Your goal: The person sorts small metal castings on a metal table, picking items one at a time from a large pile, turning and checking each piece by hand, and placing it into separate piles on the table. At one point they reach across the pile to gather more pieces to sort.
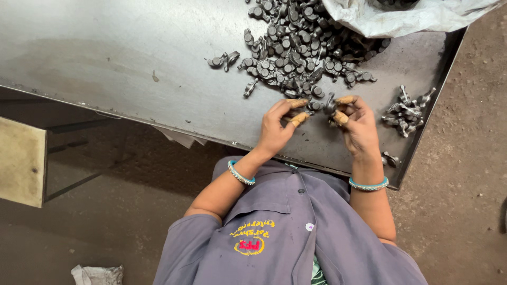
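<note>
A big heap of small dark metal parts (296,47) lies on a grey steel tray table (132,63). My left hand (275,129), with yellow fingertip covers, pinches one small metal part (315,106) at the heap's near edge. My right hand (360,126), also with covered fingertips, grips another metal part (330,103) right beside it. The two hands almost touch. Each wrist carries a teal bangle.
A white sack (406,18) spills parts at the back right. A smaller pile of parts (406,112) sits by the tray's right rim, one lone part (391,158) near the front corner, two (223,59) left of the heap. A pale bench (21,161) stands left, on the dirt floor.
</note>
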